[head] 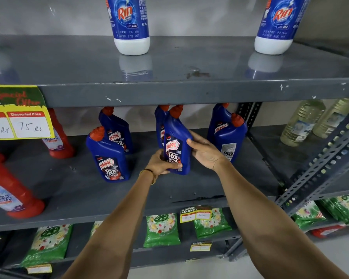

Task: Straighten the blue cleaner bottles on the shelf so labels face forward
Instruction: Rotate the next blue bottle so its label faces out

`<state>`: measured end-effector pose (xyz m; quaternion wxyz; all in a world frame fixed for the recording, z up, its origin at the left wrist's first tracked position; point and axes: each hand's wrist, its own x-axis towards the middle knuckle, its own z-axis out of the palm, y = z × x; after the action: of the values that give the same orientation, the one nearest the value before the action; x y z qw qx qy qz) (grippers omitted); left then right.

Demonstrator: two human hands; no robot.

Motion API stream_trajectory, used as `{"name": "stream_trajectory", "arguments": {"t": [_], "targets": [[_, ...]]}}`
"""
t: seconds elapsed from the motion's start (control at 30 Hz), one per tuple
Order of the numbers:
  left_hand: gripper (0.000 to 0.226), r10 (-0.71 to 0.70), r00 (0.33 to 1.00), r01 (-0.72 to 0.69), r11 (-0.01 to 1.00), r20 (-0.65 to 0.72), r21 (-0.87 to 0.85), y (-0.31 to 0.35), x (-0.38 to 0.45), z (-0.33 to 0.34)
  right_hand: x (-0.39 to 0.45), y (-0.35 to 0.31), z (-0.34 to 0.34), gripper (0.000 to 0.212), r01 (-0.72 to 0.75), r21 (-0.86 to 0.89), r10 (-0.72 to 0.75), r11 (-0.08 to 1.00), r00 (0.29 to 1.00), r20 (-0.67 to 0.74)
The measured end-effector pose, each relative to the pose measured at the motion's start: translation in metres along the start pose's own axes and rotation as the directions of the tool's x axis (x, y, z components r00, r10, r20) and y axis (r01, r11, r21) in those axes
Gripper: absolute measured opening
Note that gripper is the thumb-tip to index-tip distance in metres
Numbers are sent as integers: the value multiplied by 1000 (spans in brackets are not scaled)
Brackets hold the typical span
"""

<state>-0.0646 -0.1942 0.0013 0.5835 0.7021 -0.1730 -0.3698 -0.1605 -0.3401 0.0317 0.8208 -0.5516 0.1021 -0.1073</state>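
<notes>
Several blue cleaner bottles with red caps stand on the middle grey shelf (89,190). Both hands grip the middle front bottle (174,135), which stands upright with its label facing forward: my left hand (161,164) holds its lower left side and my right hand (205,150) wraps its right side. Another blue bottle (159,121) stands right behind it. At the left, a front bottle (109,158) and a rear bottle (117,131) show their labels. At the right, a front bottle (229,141) shows its back label, with another bottle (218,121) behind it.
Red cleaner bottles (12,190) stand at the left of the same shelf, under a yellow price sign (20,115). Two blue and white bottles (132,25) are on the shelf above. Green packets (161,228) lie below. A perforated steel upright (318,164) and clear bottles (302,123) are at the right.
</notes>
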Motion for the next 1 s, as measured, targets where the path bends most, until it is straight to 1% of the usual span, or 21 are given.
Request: {"name": "stream_trajectory", "arguments": {"t": [0.07,0.13,0.2,0.3,0.4,0.57,0.63,0.7,0.77,0.83,0.93,1.0], "targets": [[69,73,988,-53,988,-135,146,0,1,4,2,2,-2,49,2,-10,-3,1000,1000,-31],[77,134,961,-64,959,-243,275,-1,2,9,4,4,-3,48,-13,-23,12,1000,999,-35],[82,158,939,-56,947,-306,316,-4,2,14,5,6,-2,48,-24,-33,23,999,999,-40],[83,170,917,-18,922,-362,387,-9,1,19,7,8,-1,48,-37,-45,35,998,998,-52],[87,149,915,31,901,-375,434,-14,1,20,7,9,-3,47,-55,-60,52,997,998,-47],[95,120,917,61,900,-380,431,-20,-2,23,7,12,-1,46,-86,-72,82,994,995,-49],[93,126,917,51,904,-378,425,-22,-3,22,7,11,1,46,-95,-84,91,992,995,-50],[84,132,926,34,904,-354,426,-23,-5,20,6,11,2,46,-105,-94,100,990,993,-66],[75,121,935,30,909,-332,416,-22,-7,18,5,11,4,47,-113,-105,102,988,989,-103],[72,100,939,44,915,-330,401,-23,-10,16,2,11,7,47,-117,-106,99,987,983,-157],[70,64,936,74,926,-346,371,-26,-17,15,-7,13,11,48,-107,-95,78,990,960,-269],[70,48,933,88,931,-357,355,-30,-24,16,-14,16,12,47,-107,-104,63,989,931,-359]]}}
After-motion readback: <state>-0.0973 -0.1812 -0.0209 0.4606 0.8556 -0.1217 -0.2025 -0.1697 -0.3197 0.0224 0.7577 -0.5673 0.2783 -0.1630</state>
